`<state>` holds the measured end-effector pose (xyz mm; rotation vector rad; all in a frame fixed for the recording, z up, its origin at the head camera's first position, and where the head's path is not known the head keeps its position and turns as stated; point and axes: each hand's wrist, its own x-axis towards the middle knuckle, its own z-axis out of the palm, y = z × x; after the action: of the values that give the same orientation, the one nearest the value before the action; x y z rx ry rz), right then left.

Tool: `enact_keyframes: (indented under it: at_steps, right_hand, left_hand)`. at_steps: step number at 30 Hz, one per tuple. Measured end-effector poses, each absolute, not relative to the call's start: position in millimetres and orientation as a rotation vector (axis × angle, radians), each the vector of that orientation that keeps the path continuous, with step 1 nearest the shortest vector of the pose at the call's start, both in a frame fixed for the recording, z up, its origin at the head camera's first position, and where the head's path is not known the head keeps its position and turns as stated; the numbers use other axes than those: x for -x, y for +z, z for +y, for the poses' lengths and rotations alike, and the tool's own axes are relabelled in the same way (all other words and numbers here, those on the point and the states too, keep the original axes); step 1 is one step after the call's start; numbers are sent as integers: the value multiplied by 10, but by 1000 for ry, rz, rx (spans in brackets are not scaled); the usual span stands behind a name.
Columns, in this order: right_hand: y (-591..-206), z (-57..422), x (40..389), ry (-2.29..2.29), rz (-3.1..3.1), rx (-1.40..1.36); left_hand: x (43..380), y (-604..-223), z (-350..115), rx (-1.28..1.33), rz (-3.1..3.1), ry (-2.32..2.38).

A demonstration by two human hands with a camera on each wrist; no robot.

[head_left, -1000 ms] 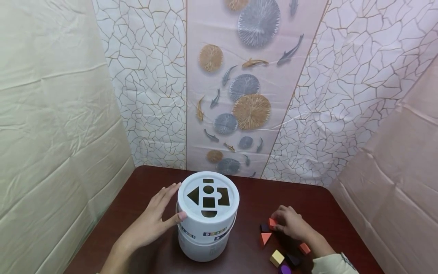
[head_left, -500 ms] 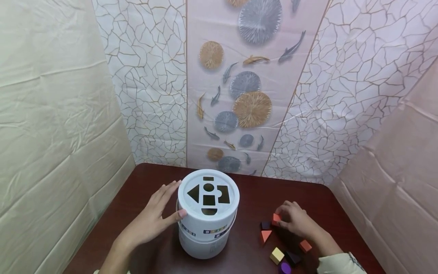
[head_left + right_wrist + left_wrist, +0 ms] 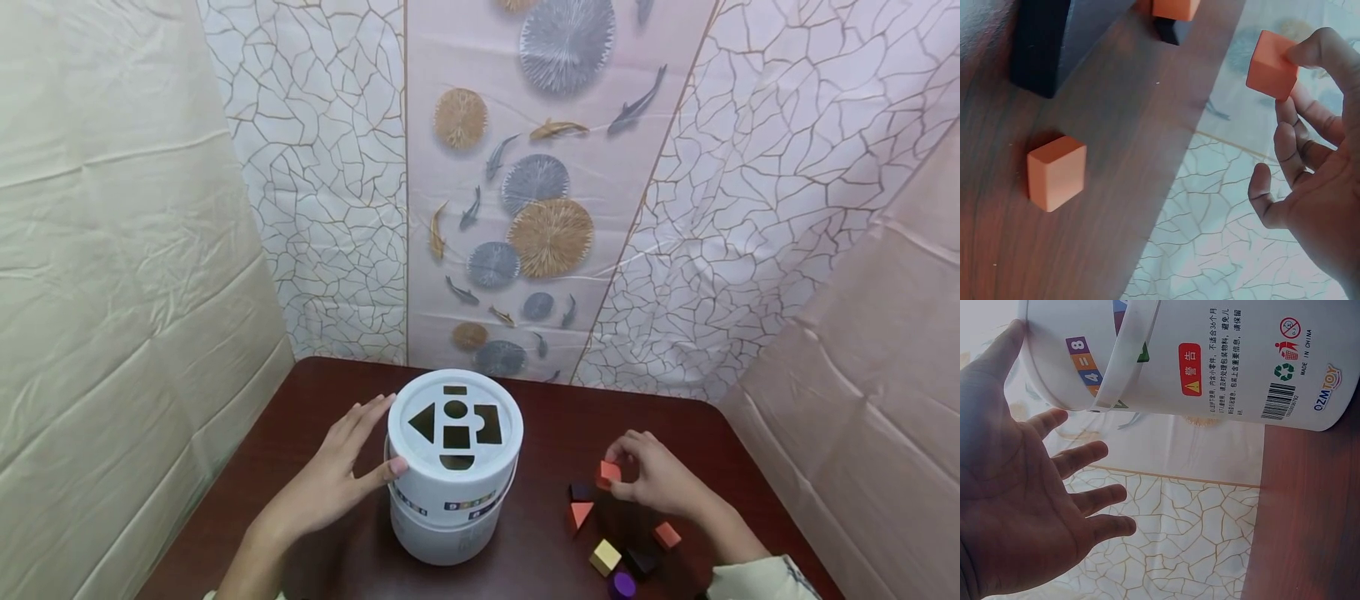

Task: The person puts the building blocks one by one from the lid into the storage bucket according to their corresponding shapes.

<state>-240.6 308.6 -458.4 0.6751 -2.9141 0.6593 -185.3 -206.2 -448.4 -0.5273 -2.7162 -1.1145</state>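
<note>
A white shape-sorter bucket (image 3: 487, 492) stands upright on the table, its lid cut with a triangle, a circle, a square and other holes. My left hand (image 3: 330, 475) touches the lid's rim at its left side, fingers spread and straight, as the left wrist view also shows. To the right of the bucket, my right hand (image 3: 656, 475) pinches an orange block (image 3: 1271, 65) between thumb and fingertips. Below that hand lie an orange triangular block (image 3: 580, 514), a dark block (image 3: 581, 492) and a second orange block (image 3: 1057, 175).
A yellow block (image 3: 605, 557), a purple round block (image 3: 622, 585) and a dark block (image 3: 1044, 47) sit near the table's front right. The dark red table (image 3: 330, 400) ends at a patterned cloth backdrop (image 3: 330, 250), with plain cloth walls on both sides.
My right hand has drawn the pinched orange block up and slightly right, away from the dark block and the triangle. The left hand keeps its place at the bucket's rim.
</note>
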Motion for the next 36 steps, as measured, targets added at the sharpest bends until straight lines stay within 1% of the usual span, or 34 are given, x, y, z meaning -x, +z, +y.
enact_keyframes:
  at_steps: [11,19,29,36]
  right_hand:
    - [-4376,2958,2304,629,-2715,-834]
    - [-4204,2850,2248,625,-2642,-879]
    - [-3995,2702,2206,640,-2481,-1021]
    - [-3866,2571,2167,674,-2439,-1068]
  left_hand:
    - [1848,-4486,-2065,530,-2706,-1114]
    - [1853,-4477,-2062,531,-2707,-1100]
    - [1851,-4476,-2068,555,-2675,-1111]
    - [1855,-4467,-2069,554,-2684,-1098]
